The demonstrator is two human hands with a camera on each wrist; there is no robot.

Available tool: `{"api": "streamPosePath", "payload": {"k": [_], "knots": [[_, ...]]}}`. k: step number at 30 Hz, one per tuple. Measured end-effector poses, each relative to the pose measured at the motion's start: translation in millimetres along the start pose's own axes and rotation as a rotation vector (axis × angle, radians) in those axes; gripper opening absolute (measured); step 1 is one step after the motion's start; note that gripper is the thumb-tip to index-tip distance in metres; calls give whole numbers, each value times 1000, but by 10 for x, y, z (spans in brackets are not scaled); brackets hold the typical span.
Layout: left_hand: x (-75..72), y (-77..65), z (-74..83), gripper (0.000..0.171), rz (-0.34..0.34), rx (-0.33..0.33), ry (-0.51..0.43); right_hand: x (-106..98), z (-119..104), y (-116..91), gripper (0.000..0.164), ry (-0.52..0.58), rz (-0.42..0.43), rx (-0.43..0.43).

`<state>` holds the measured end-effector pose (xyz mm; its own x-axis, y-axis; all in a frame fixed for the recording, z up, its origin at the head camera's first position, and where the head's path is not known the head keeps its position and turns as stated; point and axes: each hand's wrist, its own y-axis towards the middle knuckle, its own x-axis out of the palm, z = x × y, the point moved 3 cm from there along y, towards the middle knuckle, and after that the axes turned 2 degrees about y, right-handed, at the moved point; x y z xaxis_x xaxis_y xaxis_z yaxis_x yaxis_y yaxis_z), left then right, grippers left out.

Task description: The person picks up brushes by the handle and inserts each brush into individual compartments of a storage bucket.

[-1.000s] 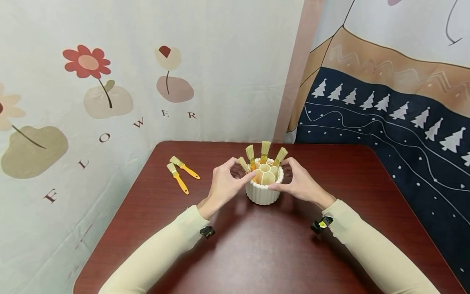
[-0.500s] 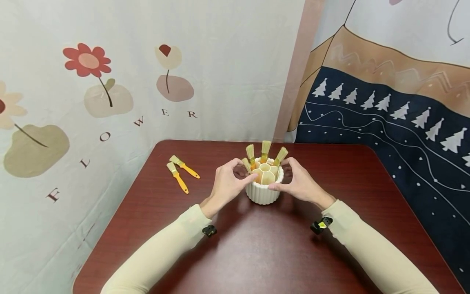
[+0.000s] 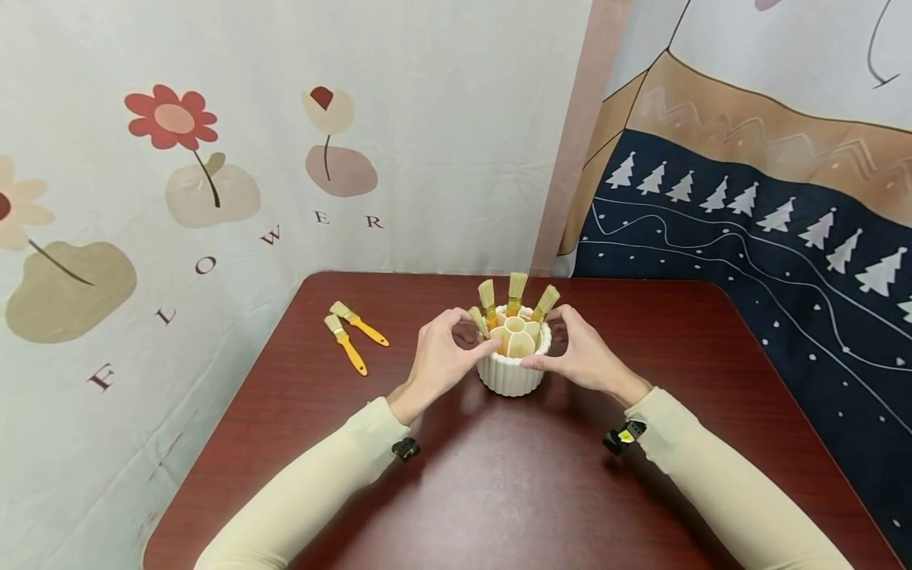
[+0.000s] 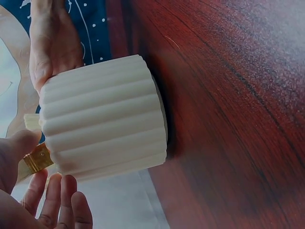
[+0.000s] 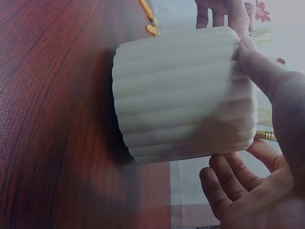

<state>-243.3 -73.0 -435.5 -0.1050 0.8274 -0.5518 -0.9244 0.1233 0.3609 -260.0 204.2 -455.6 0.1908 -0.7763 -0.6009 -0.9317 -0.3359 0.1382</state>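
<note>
A white fluted brush holder (image 3: 510, 381) with flower-shaped compartments stands upright on the table between both hands. My right hand (image 3: 590, 352) grips its right side, thumb on the near rim and fingers round the far side. At the left side, the left hand (image 3: 438, 356) pinches a paintbrush (image 3: 478, 320) leaning in the holder; in the left wrist view its brass ferrule (image 4: 40, 157) shows between thumb and fingers. Three more paintbrushes stand bristles up along the back, among them the middle brush (image 3: 517, 289) and the right brush (image 3: 547, 299). The near compartments hold no upright brush.
Two paintbrushes with yellow handles, a nearer brush (image 3: 347, 347) and a farther brush (image 3: 362, 323), lie on the dark red table (image 3: 499, 491) to the left. A flower-print cloth (image 3: 442, 142) and a navy tree-print cloth (image 3: 684, 229) hang behind the table.
The left hand has shifted slightly right, and the brush at its fingers has tipped more upright, toward the other brushes. The right hand and the holder look unmoved.
</note>
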Motion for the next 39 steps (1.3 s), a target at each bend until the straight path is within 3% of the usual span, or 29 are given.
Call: {"api": "streamPosePath", "payload": {"k": [16,21,39], "knots": [[-85,3,-20,47,-12,19,-4,-8,-45,12,85,0,-2,-10],[-140,11,-62,52,-11,42,34,-12,-55,9,85,-8,-5,-2],[-555,-56,-436,59,-89,151,213,-2,-52,-2,84,-27,-1,8]]}}
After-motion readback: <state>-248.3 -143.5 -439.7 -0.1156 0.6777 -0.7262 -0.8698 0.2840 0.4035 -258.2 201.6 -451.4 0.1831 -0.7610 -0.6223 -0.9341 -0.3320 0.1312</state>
